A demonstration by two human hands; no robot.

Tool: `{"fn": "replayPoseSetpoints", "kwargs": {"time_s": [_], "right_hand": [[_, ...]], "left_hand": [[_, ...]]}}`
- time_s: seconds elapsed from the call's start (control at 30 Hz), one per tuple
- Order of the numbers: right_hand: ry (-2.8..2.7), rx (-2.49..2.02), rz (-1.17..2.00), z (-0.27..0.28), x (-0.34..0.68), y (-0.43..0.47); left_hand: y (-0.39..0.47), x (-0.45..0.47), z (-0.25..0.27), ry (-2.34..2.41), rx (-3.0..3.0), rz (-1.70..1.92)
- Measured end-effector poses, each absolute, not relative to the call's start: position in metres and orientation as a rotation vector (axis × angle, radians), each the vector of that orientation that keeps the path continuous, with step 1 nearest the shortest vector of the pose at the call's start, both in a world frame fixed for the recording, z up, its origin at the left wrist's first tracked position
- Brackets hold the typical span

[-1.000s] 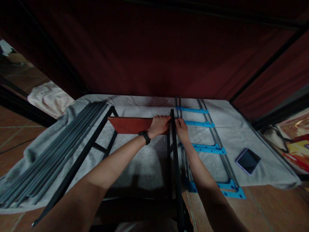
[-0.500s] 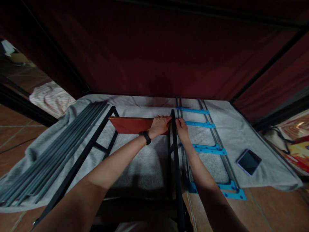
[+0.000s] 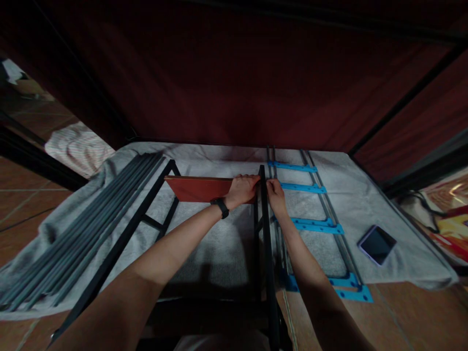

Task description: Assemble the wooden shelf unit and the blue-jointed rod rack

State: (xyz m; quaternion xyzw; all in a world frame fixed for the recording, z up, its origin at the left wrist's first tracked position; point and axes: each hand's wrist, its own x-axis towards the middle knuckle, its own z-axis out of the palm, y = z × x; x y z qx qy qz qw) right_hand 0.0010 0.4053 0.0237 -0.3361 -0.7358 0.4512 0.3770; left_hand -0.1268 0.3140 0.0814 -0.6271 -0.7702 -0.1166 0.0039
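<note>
A reddish-brown board [image 3: 199,189] spans the far end of a black metal frame [image 3: 266,234]. My left hand [image 3: 242,189], with a dark watch on its wrist, is closed over the board's right end, close to the frame's right side. On the outer face of that same side, my right hand [image 3: 276,196] has its fingers pinched together. Whatever lies between those fingertips is too small or hidden to make out. The frame's left side [image 3: 141,214] stands at the board's other end.
Several grey tubes [image 3: 91,219] lie side by side on a grey blanket [image 3: 402,219] at left. Blue brackets [image 3: 316,225] joined to grey rods lie just right of my right hand. Farther right is a phone [image 3: 376,244]. Dark red fabric [image 3: 234,87] rises behind the blanket.
</note>
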Motion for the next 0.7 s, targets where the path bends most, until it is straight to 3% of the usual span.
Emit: {"fn": "replayPoseSetpoints", "kwargs": {"time_s": [0.57,0.7], "right_hand": [[-1.815,-0.925,1.316,0.025,-0.002,0.409],[-1.741,-0.946,1.416,0.025,-0.007,0.416]], "left_hand": [[0.314,-0.131,0.084,-2.416,-2.041,-0.39],[0.31,-0.141,0.09,-2.33,-2.22,-0.547]]}}
